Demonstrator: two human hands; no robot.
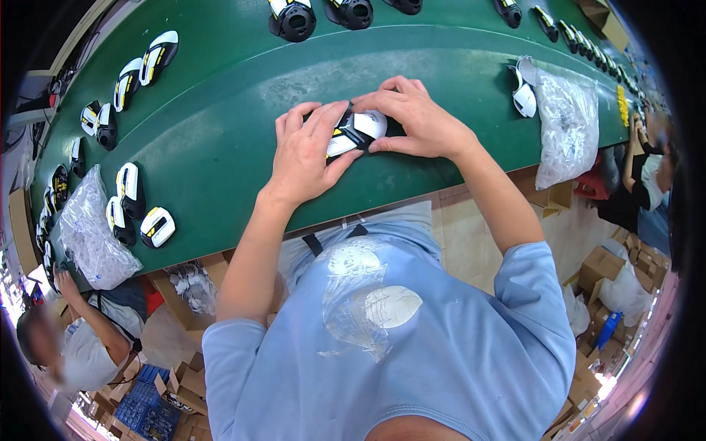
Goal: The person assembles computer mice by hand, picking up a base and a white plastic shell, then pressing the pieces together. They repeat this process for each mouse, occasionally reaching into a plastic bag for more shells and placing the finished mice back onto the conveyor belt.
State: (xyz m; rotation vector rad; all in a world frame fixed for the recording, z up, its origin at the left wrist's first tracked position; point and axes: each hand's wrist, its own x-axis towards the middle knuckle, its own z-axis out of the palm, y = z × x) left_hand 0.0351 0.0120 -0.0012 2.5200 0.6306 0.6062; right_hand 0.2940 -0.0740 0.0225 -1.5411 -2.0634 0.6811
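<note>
On the green table, between my hands, lies a curved black and white moulded shell (358, 132) with yellow marks, like a protective guard. My left hand (305, 151) grips its left end, the fingertips over the far edge and the thumb along the near side. Around the rounded white right end my right hand (418, 121) is closed, its fingers at the far edge and its thumb at the near edge. Both hands partly cover the shell, so its ends and underside are hidden.
Similar shells (159, 57) stand along the green table (243, 140). Clear plastic bags lie at the left (95, 228) and right (566, 121), with white pieces (523, 95) beside the right one. Co-workers sit at the left (95, 338) and far right (651, 173). Cardboard boxes (599, 268) stand below.
</note>
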